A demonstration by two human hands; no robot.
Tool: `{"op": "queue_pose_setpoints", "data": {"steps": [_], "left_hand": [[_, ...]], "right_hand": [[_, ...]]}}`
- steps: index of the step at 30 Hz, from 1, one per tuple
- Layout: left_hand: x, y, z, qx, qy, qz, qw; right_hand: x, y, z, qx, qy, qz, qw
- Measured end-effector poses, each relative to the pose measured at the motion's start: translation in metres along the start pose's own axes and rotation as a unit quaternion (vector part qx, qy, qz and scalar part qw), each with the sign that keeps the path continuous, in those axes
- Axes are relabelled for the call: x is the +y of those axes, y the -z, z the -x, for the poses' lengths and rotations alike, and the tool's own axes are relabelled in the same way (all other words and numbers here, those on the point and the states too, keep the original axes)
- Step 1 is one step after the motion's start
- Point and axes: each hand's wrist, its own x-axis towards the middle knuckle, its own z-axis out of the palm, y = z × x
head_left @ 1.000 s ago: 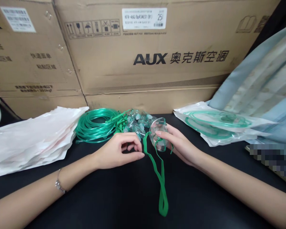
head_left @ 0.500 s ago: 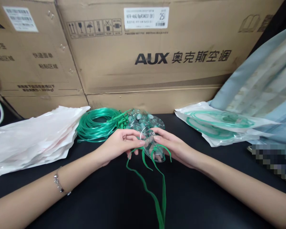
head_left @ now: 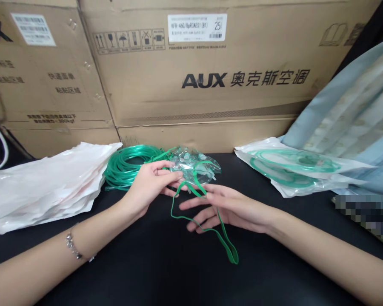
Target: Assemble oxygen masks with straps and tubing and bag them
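- Clear, thin plastic forms the cup-shaped face mask (head_left: 189, 173) at the centre, lying at the near side of a heap of similar transparent masks (head_left: 207, 161); its outline blends into theirs, so its exact edge is hard to trace.
- The left hand (head_left: 153, 180) comes in from the left, thumb and forefinger pinched narrowly on the near left part of that face mask, the other fingers curled beneath.
- A flat green elastic strap (head_left: 233, 256) hangs from the mask in a long loop over the table, its lower end in front of the right hand.
- The right hand (head_left: 231, 208) sits just right of and nearer than the mask, its lower fingers spread well apart. The strap runs by its thumb; whether thumb and forefinger pinch it, I cannot tell.
- A coil of translucent green plastic tubing (head_left: 127, 168) lies behind the left hand, beside the heap.
- A stack of flat white pouches (head_left: 47, 182) lies at the left.
- At the right rest clear-and-white packets (head_left: 293, 165) with green tubing inside.
- Large brown cardboard boxes (head_left: 194, 104) stand behind, at the back of the matte black table (head_left: 166, 267).
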Motion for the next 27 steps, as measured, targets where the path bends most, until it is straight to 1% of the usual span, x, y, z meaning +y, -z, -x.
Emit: {"op": "queue_pose_setpoints", "data": {"steps": [2,3,5,7,10,12,13,15,16,18,21,24,26,27], "left_hand": [[-0.001,0.002,-0.002,0.027,-0.007,-0.023,0.999],[-0.001,0.004,-0.003,0.033,-0.008,-0.034,0.999],[-0.003,0.006,-0.005,0.018,0.002,-0.054,0.998],[-0.006,0.008,-0.006,-0.039,0.028,-0.084,0.995],[-0.012,0.009,-0.007,-0.140,0.040,-0.148,0.978],[-0.017,0.009,-0.009,-0.181,0.024,-0.187,0.965],[-0.020,0.009,-0.009,-0.196,0.016,-0.203,0.959],[-0.026,0.008,-0.010,-0.217,0.003,-0.230,0.949],[-0.028,0.007,-0.009,-0.219,-0.007,-0.240,0.946],[-0.032,0.006,-0.008,-0.199,-0.040,-0.259,0.944],[-0.036,0.004,-0.007,-0.146,-0.112,-0.305,0.934],[-0.040,0.005,-0.005,-0.102,-0.188,-0.370,0.904],[-0.042,0.009,0.000,-0.083,-0.238,-0.406,0.879],[-0.043,0.012,0.004,-0.077,-0.260,-0.419,0.867]], "right_hand": [[-0.003,0.004,0.001,-0.026,-0.043,0.063,0.997],[-0.005,0.007,0.002,-0.027,-0.055,0.107,0.992],[-0.011,0.012,0.005,-0.001,-0.059,0.206,0.977],[-0.018,0.015,0.009,0.022,-0.046,0.309,0.950],[-0.025,0.015,0.015,0.002,-0.029,0.448,0.894],[-0.027,0.015,0.017,-0.012,-0.026,0.505,0.863],[-0.027,0.015,0.017,-0.008,-0.022,0.526,0.850],[-0.026,0.016,0.017,0.014,0.007,0.568,0.823],[-0.025,0.018,0.016,0.027,0.028,0.589,0.807],[-0.024,0.020,0.015,0.045,0.056,0.622,0.780],[-0.022,0.022,0.013,0.056,0.037,0.652,0.755],[-0.020,0.022,0.013,0.055,0.021,0.671,0.739],[-0.018,0.023,0.016,0.061,0.032,0.681,0.729],[-0.016,0.025,0.019,0.073,0.048,0.683,0.725]]}}
